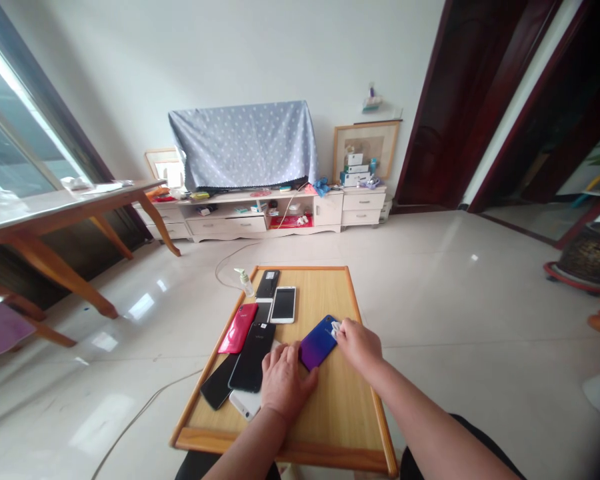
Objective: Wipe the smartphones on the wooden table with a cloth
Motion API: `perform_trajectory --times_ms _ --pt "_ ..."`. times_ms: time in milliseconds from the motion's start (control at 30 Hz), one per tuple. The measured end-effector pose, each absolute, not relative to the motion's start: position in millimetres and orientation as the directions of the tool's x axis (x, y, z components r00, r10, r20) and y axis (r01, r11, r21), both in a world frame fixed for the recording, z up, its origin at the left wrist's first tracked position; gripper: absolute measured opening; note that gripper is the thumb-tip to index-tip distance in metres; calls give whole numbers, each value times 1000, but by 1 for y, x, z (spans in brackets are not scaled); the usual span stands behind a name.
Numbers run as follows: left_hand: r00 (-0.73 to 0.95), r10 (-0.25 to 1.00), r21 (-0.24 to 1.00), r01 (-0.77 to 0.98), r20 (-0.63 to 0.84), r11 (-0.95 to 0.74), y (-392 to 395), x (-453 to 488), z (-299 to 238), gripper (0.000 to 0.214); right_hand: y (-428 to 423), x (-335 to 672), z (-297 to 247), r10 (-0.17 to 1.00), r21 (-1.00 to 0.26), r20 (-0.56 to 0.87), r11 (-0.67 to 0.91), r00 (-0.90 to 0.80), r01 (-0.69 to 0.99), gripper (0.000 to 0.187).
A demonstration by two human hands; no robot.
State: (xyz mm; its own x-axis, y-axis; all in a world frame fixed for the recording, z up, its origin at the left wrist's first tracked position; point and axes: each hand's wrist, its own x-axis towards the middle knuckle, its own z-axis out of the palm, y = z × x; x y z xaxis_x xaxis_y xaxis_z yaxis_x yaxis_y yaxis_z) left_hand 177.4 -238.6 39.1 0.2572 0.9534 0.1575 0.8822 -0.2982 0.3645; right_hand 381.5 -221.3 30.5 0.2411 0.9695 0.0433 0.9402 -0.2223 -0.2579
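Two bare hands are working over a wooden tabletop (285, 448) that is carrying several smartphones. The right hand (360, 347) is keeping a narrow grip on a small white cloth (335, 328), and this cloth is touching the upper corner of a blue-purple smartphone (319, 343), which is lying flat near the middle of the tabletop. The left hand (285, 383) is lying open and flat just beside that phone, holding nothing. A black smartphone (253, 357), a red smartphone (238, 328) and a white smartphone (283, 305) are lying close together, and a pump bottle (244, 282) is standing at the far corner. The risk is coming from this crowding: too strong a push could be sending the blue-purple phone into its neighbours, or knocking the bottle onto the tiled floor (430, 300).
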Motion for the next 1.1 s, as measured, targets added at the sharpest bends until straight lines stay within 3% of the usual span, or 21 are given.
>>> perform_trajectory --times_ms 100,300,533,733,800,967,1100 --pt "257 954 368 881 155 -297 -239 178 40 56 -222 380 32 970 -256 51 -218 238 942 17" --pt "260 953 382 874 156 -300 -240 177 42 52 -246 339 26 998 -313 64 32 -13 949 9" --pt "250 955 386 874 163 -294 -240 176 42 57 -216 370 38 973 -258 13 -220 231 941 18" --pt "253 953 404 864 165 -299 -239 174 43 51 -230 337 29 1000 -321 -17 -9 4 947 8" --pt "251 954 405 865 161 -296 -239 174 43 52 -227 339 29 1000 -328 -3 -26 26 944 11" --pt "247 957 407 867 151 -288 -239 173 43 57 -205 364 36 964 -260 25 -251 266 932 18" --pt "257 955 414 861 146 -295 -237 171 42 57 -216 339 33 993 -310 37 -98 115 946 14"
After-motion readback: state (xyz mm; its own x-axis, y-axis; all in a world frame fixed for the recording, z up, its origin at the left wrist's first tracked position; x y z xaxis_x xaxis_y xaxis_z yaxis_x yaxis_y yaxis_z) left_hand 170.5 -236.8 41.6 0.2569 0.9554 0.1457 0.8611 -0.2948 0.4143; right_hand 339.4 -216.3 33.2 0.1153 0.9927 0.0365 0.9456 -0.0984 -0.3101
